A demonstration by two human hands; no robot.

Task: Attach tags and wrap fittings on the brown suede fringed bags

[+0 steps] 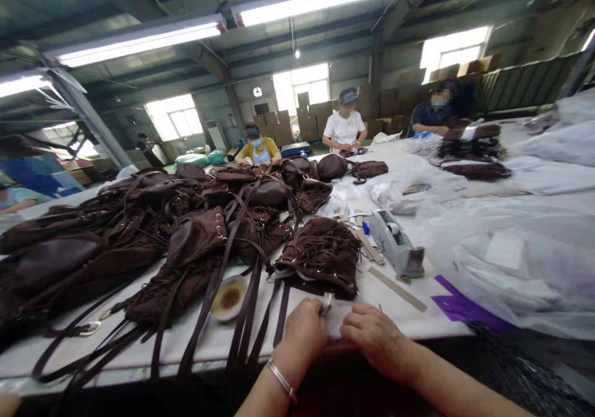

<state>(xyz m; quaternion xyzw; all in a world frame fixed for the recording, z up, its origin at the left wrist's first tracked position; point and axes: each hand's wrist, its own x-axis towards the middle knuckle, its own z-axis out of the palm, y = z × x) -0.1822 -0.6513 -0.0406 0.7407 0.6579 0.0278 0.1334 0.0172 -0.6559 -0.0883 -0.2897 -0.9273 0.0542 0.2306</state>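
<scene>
At the table's near edge, my left hand (304,330) and my right hand (377,336) are close together, both closed. A small piece of clear or whitish plastic film (338,319) stretches between them, gripped from both sides. By my left thumb shows a small shiny metal piece, perhaps a buckle; its shape is hard to make out. Just beyond the hands lies a dark brown fringed bag (320,253) with metal eyelets along its edge. Dark straps (281,315) run down from the bags, left of my left hand.
Many brown bags (176,231) are heaped at left, their straps hanging over the edge. A bowl (225,318) holds brownish liquid. A grey tape dispenser (395,243), card strips (397,288) and clear plastic bags (506,250) lie right. Several people sit across the table.
</scene>
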